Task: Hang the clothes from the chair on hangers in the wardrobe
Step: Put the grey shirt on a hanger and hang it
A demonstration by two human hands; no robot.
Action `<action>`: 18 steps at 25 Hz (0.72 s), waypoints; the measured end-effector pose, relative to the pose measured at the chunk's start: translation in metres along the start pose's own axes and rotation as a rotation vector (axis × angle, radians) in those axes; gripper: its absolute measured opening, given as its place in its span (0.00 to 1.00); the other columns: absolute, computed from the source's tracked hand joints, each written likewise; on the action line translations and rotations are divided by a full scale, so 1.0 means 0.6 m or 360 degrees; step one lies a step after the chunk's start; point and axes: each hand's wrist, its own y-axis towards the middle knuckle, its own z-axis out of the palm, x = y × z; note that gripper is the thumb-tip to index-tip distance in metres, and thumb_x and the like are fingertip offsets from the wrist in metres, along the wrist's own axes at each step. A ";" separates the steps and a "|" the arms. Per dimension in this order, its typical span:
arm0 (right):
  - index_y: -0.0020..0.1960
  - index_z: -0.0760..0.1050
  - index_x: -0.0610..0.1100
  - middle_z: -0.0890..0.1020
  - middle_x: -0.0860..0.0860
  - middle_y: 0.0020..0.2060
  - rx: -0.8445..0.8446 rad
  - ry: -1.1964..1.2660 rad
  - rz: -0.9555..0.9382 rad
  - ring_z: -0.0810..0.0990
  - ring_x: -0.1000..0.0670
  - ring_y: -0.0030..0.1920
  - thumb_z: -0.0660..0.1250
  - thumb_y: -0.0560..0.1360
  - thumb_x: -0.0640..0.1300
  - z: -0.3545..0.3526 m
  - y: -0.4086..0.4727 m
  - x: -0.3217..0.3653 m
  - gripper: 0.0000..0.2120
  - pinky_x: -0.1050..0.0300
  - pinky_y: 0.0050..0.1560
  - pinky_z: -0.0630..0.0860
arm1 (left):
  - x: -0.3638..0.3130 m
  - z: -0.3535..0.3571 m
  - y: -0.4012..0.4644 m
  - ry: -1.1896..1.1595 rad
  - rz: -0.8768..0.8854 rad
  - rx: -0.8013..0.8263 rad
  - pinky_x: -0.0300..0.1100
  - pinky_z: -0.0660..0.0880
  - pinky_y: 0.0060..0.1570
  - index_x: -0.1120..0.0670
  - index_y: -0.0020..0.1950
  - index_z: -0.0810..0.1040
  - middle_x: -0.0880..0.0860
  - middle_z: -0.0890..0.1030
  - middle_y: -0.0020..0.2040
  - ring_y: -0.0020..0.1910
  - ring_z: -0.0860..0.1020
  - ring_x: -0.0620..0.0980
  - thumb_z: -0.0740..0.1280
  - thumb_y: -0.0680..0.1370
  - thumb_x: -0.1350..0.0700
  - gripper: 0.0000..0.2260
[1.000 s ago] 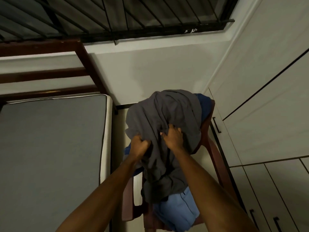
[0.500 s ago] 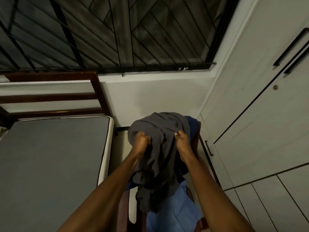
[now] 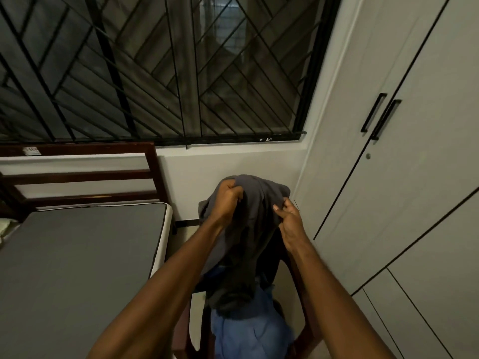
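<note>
Garment (image 3: 248, 229) bunched within both fingers (image 3: 233, 196)

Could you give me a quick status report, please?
Both hands, left and right, grip grey garment. Wardrobe doors closed.

Both hands hold a dark grey garment (image 3: 248, 229) up in front of the wall: the left hand (image 3: 228, 200) grips its top edge in a fist, the right hand (image 3: 290, 218) pinches the edge beside it. Its lower end hangs onto blue clothes (image 3: 248, 335) piled on a brown chair (image 3: 204, 330). A bed (image 3: 77, 255) stands left, a white wardrobe (image 3: 414, 177) right, doors closed.
</note>
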 end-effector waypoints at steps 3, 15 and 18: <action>0.67 0.74 0.48 0.82 0.50 0.63 0.0072 -0.0183 -0.0089 0.81 0.48 0.63 0.69 0.78 0.35 -0.040 -0.066 0.041 0.20 0.59 0.54 0.79 | -0.024 0.024 -0.046 -0.0144 0.0065 -0.0008 0.40 0.74 0.38 0.58 0.46 0.75 0.52 0.78 0.40 0.38 0.77 0.47 0.57 0.78 0.67 0.08; 0.77 0.60 0.41 0.71 0.40 0.70 -0.0098 -0.1996 0.0433 0.74 0.39 0.68 0.83 0.61 0.55 -0.227 -0.317 -0.104 0.54 0.47 0.63 0.75 | -0.054 0.105 -0.204 -0.0452 -0.0216 -0.0217 0.46 0.79 0.49 0.57 0.52 0.77 0.58 0.81 0.47 0.46 0.79 0.54 0.61 0.81 0.61 0.06; 0.76 0.61 0.58 0.76 0.51 0.65 -0.0154 -0.1879 0.0213 0.79 0.47 0.62 0.79 0.61 0.64 -0.227 -0.336 -0.143 0.49 0.48 0.59 0.80 | -0.077 0.102 -0.235 -0.0416 -0.0184 -0.0191 0.48 0.79 0.53 0.56 0.54 0.78 0.59 0.82 0.52 0.50 0.80 0.55 0.62 0.82 0.58 0.06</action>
